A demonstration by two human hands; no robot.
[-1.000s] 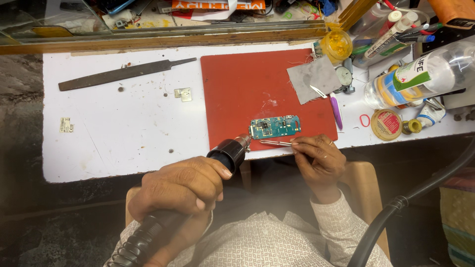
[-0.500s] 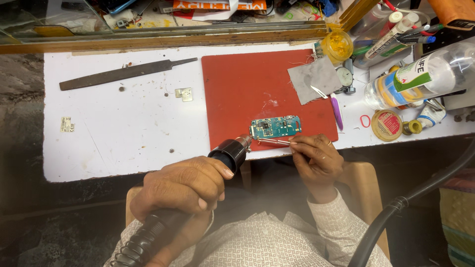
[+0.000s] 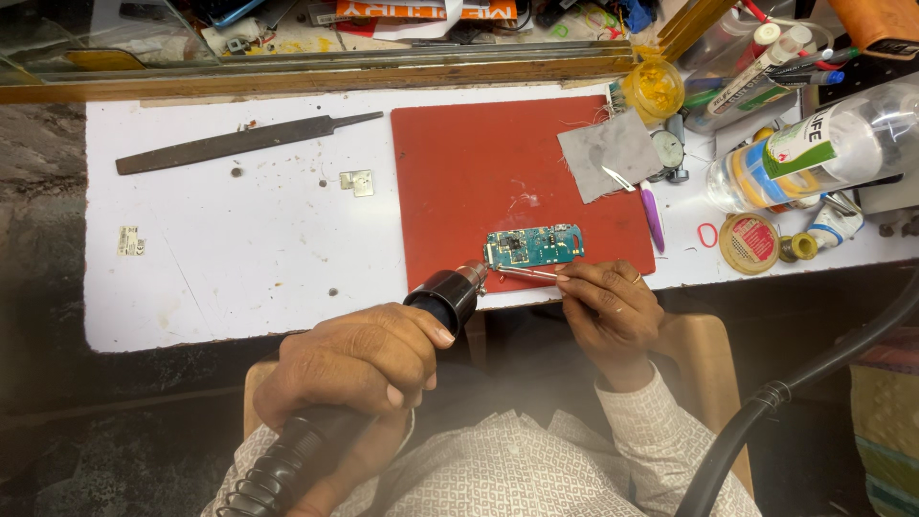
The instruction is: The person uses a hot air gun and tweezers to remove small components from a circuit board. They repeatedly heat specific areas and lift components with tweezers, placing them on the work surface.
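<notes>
My left hand [image 3: 359, 359] grips a black hot-air gun [image 3: 448, 295] whose metal nozzle points at the left end of a small teal circuit board [image 3: 533, 246]. The board lies near the front edge of a red mat [image 3: 488, 172] on the white table [image 3: 239, 268]. My right hand [image 3: 608, 308] pinches metal tweezers [image 3: 525, 275], whose tips reach toward the board's lower left edge beside the nozzle.
A long dark file [image 3: 239, 142] and a small metal plate [image 3: 357, 181] lie at the left. A grey cloth [image 3: 608, 148], purple-handled tool [image 3: 654, 215], solder tin [image 3: 749, 242], clear bottle [image 3: 823, 144] and yellow jar [image 3: 653, 88] crowd the right. A black hose [image 3: 775, 397] runs past my right.
</notes>
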